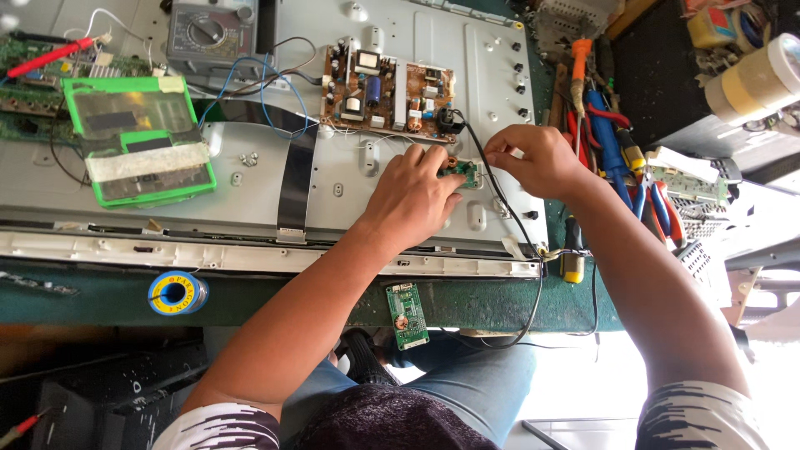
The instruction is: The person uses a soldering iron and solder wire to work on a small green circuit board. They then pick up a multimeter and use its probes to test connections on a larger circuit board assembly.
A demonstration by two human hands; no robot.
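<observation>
left hand (412, 200) presses a small green circuit board (463, 172) onto the grey metal panel (350, 179). right hand (533, 160) pinches at the board's edge beside a black cable (508, 208).

Green small circuit board (463, 172), brown power board (388, 88), black-and-white striped sleeves (223, 427).

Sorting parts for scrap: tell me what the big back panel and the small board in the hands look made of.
Back panel: likely sheet metal, matte grey, with stamped ribs and screw holes. Small board between left hand and right hand: apparently green laminate circuit board, glossy.
</observation>
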